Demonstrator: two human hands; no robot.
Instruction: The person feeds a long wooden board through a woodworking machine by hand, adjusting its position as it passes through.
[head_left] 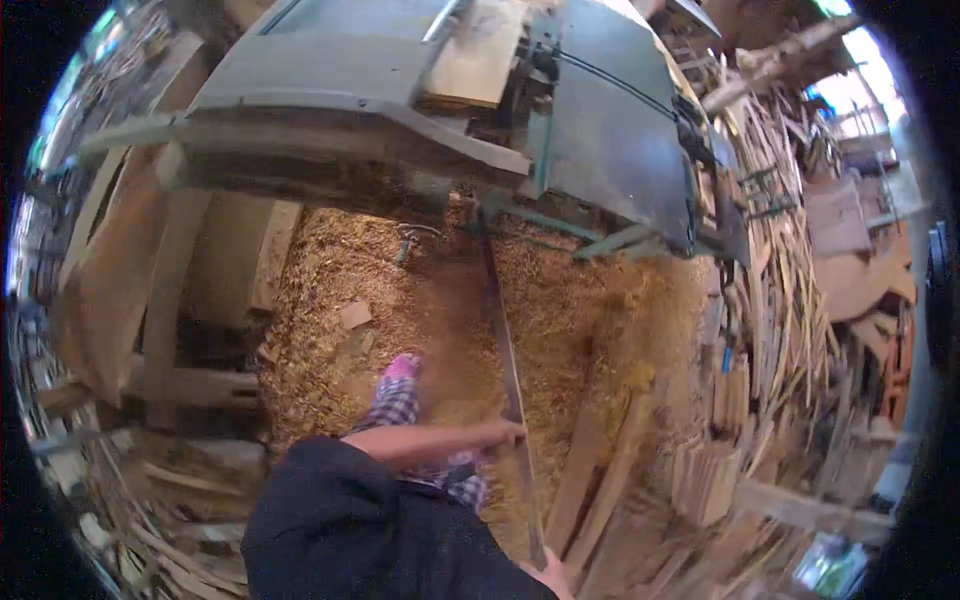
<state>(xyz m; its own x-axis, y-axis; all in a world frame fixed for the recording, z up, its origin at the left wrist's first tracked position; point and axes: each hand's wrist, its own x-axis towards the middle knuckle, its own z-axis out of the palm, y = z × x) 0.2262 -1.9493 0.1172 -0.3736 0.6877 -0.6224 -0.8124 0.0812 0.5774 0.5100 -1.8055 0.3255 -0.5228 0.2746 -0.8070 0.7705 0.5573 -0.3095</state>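
The floor [345,270] was strewn with golden-brown shavings, among which a small flat offcut [355,315] was seen. The far side was taken up by a large workbench [615,130] with grey metal top surfaces, between which a pale board [470,60] was set. Broad panels [225,260] were stood on the left, blurred. On the right, long thin wood strips [785,270] were heaped, and a bundle of short boards [705,480] was placed nearer. Bright light was admitted through an opening [868,65] at the upper right; the outer edges were blurred.
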